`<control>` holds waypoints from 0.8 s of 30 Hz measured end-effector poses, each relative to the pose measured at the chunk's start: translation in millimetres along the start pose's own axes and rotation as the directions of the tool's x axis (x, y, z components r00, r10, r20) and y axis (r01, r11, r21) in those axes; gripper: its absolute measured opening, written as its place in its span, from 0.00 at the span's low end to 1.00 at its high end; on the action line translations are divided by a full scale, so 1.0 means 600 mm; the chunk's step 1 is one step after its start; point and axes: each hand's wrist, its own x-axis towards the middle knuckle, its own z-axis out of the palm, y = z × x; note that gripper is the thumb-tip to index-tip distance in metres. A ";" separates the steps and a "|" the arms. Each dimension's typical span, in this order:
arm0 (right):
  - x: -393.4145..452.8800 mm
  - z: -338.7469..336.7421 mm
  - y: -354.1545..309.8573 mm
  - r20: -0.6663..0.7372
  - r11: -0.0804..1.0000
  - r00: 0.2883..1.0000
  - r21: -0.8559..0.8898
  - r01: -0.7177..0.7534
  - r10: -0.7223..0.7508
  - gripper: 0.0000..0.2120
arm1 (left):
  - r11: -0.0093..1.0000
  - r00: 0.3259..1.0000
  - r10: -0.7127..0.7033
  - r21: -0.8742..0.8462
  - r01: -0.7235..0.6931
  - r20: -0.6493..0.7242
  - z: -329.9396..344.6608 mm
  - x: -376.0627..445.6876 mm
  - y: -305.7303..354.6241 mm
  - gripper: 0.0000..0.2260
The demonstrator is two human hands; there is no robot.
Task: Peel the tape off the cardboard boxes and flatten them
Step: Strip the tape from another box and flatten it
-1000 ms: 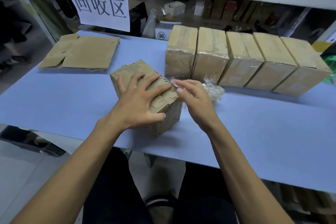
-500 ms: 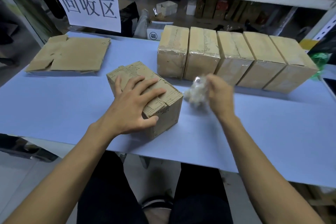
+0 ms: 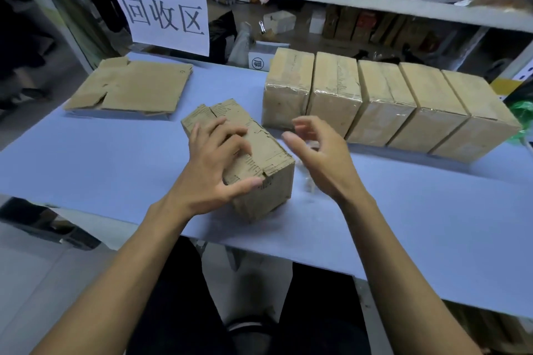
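Two hands: left hand (image 3: 215, 164) rests spread on box (image 3: 253, 164); right hand (image 3: 320, 158) loosely open, empty, beside it.

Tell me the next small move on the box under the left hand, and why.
Probably pry up the top flaps. The box looks stripped of tape, its flap seam bare; the left hand rests on it, and the right hand hovers open beside it.

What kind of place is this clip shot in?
Probably a stockroom or warehouse packing area: metal shelving crammed with goods, a row of taped boxes on a blue worktable, and a handwritten paper sign above flattened cardboard.
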 end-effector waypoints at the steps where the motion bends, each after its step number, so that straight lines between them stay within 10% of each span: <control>1: 0.001 0.013 -0.018 0.171 0.997 0.985 -0.072 -0.022 0.034 0.26 | 0.998 0.999 -0.031 -0.051 0.029 -0.041 -0.002 -0.003 0.003 0.22; 12: 0.005 0.069 -0.117 0.471 0.852 0.877 -0.495 0.172 0.096 0.43 | 0.787 0.829 -0.504 -0.524 0.326 -0.241 -0.034 -0.086 0.059 0.16; 16: 0.015 0.057 -0.111 0.342 0.978 0.918 0.000 -0.211 0.198 0.36 | 0.705 0.799 -0.538 -0.663 0.252 -0.268 -0.052 -0.095 0.040 0.22; 19: 0.015 0.046 -0.101 0.289 0.826 0.930 0.449 -0.340 0.225 0.36 | 0.678 0.776 -0.567 -0.692 0.248 -0.277 -0.073 -0.089 0.028 0.23; 24: 0.019 0.035 -0.095 0.250 0.797 0.940 0.506 -0.331 0.232 0.28 | 0.870 0.807 -0.440 -0.410 0.275 -0.394 -0.110 -0.060 0.021 0.21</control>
